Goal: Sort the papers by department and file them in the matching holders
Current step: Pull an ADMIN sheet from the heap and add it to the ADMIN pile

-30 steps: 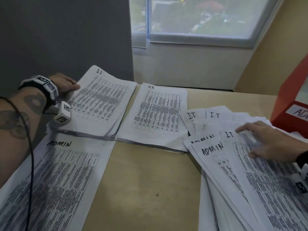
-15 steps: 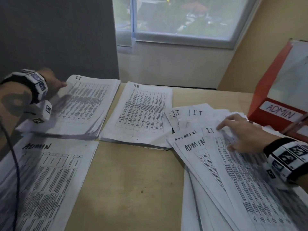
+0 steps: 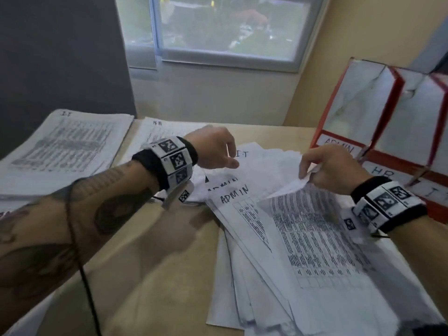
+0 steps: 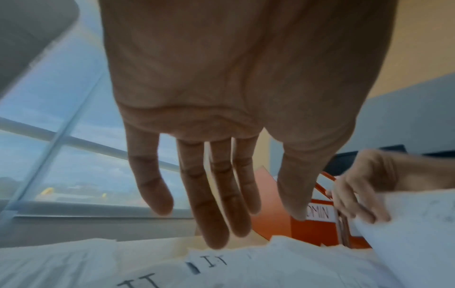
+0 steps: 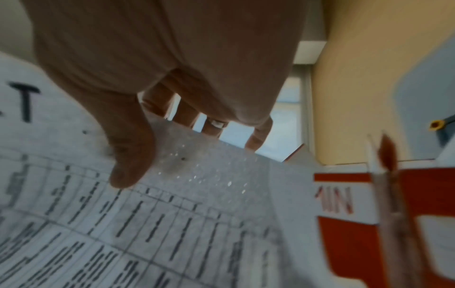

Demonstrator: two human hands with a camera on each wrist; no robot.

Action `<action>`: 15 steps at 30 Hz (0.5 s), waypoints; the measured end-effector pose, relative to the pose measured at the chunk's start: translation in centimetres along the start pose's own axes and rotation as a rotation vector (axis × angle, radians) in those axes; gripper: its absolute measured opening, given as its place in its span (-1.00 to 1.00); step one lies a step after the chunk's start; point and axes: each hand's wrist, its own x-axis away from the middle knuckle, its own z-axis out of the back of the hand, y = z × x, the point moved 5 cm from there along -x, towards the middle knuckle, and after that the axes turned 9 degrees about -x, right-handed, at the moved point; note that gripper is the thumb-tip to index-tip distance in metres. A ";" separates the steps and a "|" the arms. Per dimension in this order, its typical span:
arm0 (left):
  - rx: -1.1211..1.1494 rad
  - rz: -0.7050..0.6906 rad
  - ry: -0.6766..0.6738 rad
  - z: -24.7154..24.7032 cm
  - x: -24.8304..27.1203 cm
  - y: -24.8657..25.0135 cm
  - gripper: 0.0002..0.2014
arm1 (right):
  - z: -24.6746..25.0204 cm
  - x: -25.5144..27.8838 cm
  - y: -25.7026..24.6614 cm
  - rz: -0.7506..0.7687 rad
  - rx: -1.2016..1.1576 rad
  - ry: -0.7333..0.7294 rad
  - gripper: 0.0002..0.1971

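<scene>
Both hands have shifted since half a second ago: the left hand (image 3: 215,147) has left the sorted IT pile (image 3: 65,144) at the far left and now hovers over the loose heap of papers (image 3: 278,251) in the middle of the table (image 3: 145,263), its fingers (image 4: 214,204) straight and apart, holding nothing. Meanwhile the right hand (image 3: 332,169), which was lying flat on the heap, now pinches the upper corner of the top sheet (image 3: 312,229) between thumb and fingers and has peeled that corner up off the sheets below. This looks like the start of pulling one more page from the heap, with the left hand coming across either to steady the rest or to take the page. Sorting is only partly done: an IT pile and an HR pile (image 3: 155,134) lie at the far side of the table, while the heap is fanned out untidily with ADMIN and IT headings showing. That lifted sheet is thin white paper printed with a dense table; the right wrist view shows a handwritten heading ending in T beside the thumb. Red holders (image 3: 378,132) labelled ADMIN, HR and, partly readable, IT stand at the right, just beside the heap.
</scene>
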 end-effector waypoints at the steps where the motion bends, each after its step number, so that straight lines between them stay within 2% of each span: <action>1: -0.016 -0.024 -0.018 -0.5 -0.5 1.1 -0.83 | 0.8 0.9 0.4 0.012 -0.035 0.005 -0.41; 4: -0.017 -0.070 -0.064 -1.2 -1.3 3.2 -0.84 | 3.1 3.8 1.2 0.049 -0.142 0.010 -0.40; 5: 0.060 -0.113 -0.068 -1.2 -1.2 3.9 -0.74 | 3.7 4.5 1.6 0.041 -0.157 0.023 -0.38; 7: 0.380 -0.231 -0.153 -1.2 -0.4 6.0 -0.43 | 5.0 5.3 1.8 0.014 -0.182 0.087 -0.45; 9: 0.644 -0.325 -0.262 -1.6 0.5 8.2 -0.21 | 6.2 5.3 1.0 0.014 -0.246 0.197 -0.72; 10: 0.680 -0.353 -0.292 -1.8 0.9 9.0 -0.23 | 6.8 5.1 0.2 0.026 -0.283 0.272 -0.80; 12: 0.623 -0.380 -0.278 -2.2 1.4 10.0 -0.43 | 8.2 4.1 -1.3 0.041 -0.346 0.441 -0.83; 14: 0.536 -0.296 -0.144 -1.5 1.1 8.9 -0.69 | 9.6 2.8 -1.9 -0.008 -0.392 0.591 -0.70; 15: 0.507 -0.202 -0.061 -0.6 1.0 7.6 -0.74 | 10.1 2.2 -2.2 -0.022 -0.380 0.656 -0.62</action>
